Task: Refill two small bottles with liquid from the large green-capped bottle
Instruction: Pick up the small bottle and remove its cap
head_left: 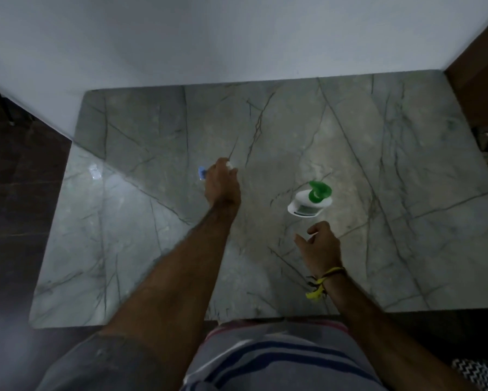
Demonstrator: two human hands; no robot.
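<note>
A large white bottle (305,204) with a green cap (319,191) stands upright on the grey marble table (406,179), right of centre. My right hand (319,248) hovers just in front of it, fingers loosely curled, holding nothing. My left hand (221,183) reaches to the table's middle and covers small items. A small blue-capped bottle (202,173) pokes out at the hand's left side, and a small white piece (229,164) shows at the fingertips. The grip itself is hidden under the hand.
A white wall rises behind the table. A brown wooden panel (479,88) borders the right side. Dark floor (17,193) lies to the left. A yellow thread band (323,280) circles my right wrist. The table's near edge is at my waist.
</note>
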